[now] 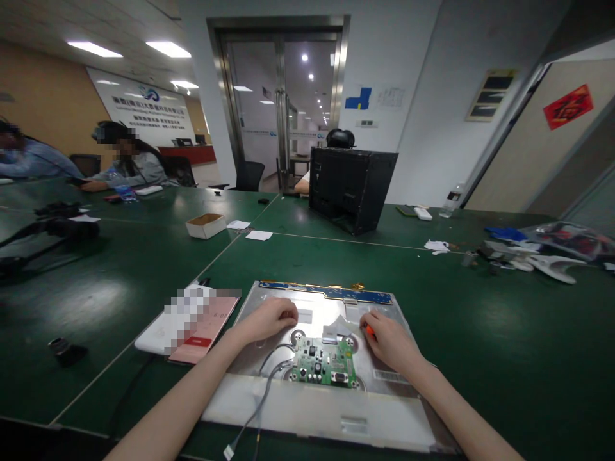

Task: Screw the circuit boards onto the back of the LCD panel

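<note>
A broad green table [480, 333] fills the view, with a pale seam line running across it. At its far middle stands a black computer case [350, 187], open side toward the camera, with a dark rounded object on top. Nearest the camera lies a silver metal display panel [408, 422], back side up, with a narrow blue strip board [327, 292] along its far edge. To the left of the panel, just beside it, lies a white tablet-like slab [154, 339] with a red-and-pink booklet [204, 333] on it. At the panel's centre sits a small green circuit board [325, 366], from which grey cables [269, 384] trail off the near edge of the panel to the table. The left hand [270, 319] rests curled in a loose fist on the panel, just behind and to the left of the circuit board; whether it grips anything cannot be told. The right hand [391, 342] lies on the panel just to the right of the board, fingers closed around an orange-tipped tool [368, 330], mostly hidden. The 2 hands are apart, 1 on each side of the board. Farther off, a small open cardboard box [205, 225] sits left of centre, and scattered parts [538, 253] lie at the right. 2 other people sit at the far left.
</note>
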